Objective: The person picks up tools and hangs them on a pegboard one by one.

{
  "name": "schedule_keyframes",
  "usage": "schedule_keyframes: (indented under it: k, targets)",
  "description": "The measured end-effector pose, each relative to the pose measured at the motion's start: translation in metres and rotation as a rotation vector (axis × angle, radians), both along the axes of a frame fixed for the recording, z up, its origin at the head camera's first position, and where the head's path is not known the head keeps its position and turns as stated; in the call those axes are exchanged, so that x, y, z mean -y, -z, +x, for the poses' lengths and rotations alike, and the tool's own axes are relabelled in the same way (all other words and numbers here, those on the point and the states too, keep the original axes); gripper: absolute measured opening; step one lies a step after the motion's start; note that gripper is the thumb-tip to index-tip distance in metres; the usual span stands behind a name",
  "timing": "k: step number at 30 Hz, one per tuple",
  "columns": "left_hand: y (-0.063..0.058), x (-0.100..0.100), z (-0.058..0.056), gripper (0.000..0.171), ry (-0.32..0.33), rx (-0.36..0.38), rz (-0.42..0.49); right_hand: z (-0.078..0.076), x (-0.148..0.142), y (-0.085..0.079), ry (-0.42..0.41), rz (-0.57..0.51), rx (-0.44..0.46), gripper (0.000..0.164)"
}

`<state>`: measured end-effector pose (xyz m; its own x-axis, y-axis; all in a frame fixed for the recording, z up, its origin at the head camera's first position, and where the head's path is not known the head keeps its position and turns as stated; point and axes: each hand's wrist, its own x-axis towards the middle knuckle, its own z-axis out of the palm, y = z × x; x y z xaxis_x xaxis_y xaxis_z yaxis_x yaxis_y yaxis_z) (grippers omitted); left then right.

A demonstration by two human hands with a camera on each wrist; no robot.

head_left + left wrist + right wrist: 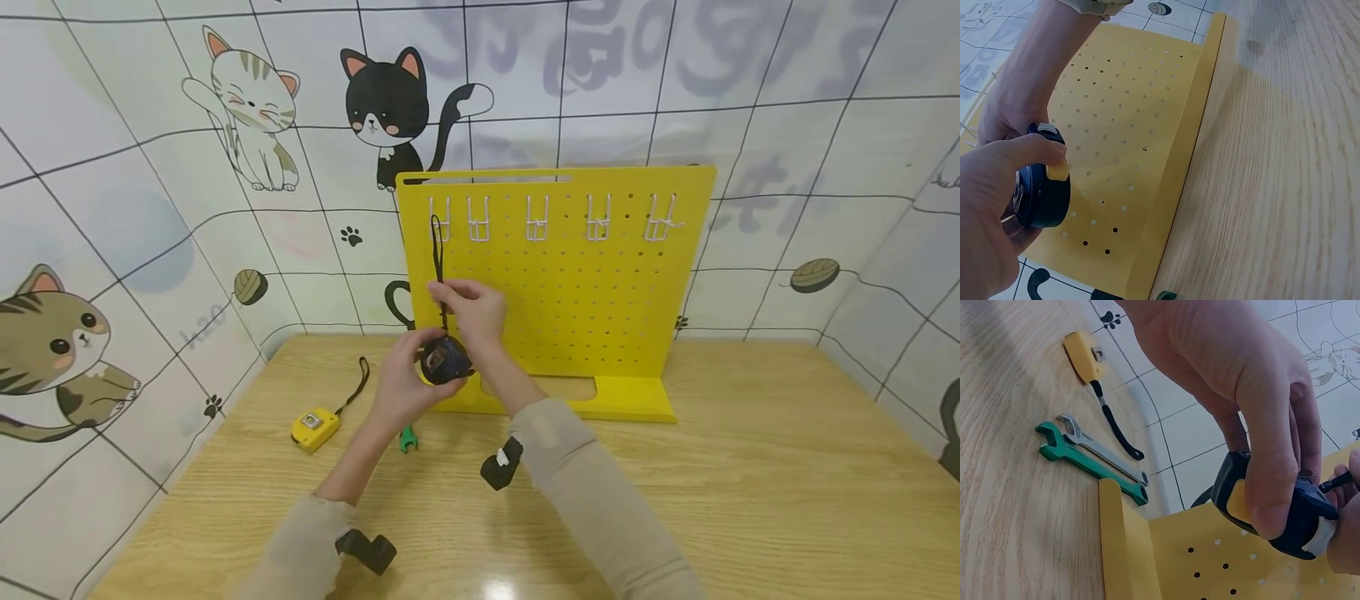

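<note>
I can read no text, brand or number, either on the tape [452, 363] I grip or elsewhere; the large purple letters [595, 73] on the wall [757, 292] are too faint.

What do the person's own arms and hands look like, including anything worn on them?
The left hand and right hand are ungloved. The beige fabric left sleeve and matching beige fabric right sleeve are long but stop short of the hands. A small black angular device shows at the left sleeve; a second black device, bearing a white patch, shows by the right cuff.
</note>
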<state>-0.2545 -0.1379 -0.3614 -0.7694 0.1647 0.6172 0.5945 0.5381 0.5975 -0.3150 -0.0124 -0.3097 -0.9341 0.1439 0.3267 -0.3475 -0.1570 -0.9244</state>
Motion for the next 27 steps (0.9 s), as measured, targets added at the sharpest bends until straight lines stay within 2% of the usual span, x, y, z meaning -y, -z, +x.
schedule_keyframes:
  k: [7,21,27]
  targets:
    - [0.001,-0.002,-0.005,0.067,-0.001,0.038,0.027,-0.005,-0.001,-0.003,0.013,0.033,0.026,0.024]
    - [0.009,-0.001,-0.018,0.067,-0.002,0.095,0.090,-0.015,0.001,-0.003,0.031,0.079,0.022,0.023]
    - [0.015,0.000,-0.026,0.067,-0.013,0.099,0.076,-0.018,0.003,-0.001,0.052,0.106,0.033,0.022]
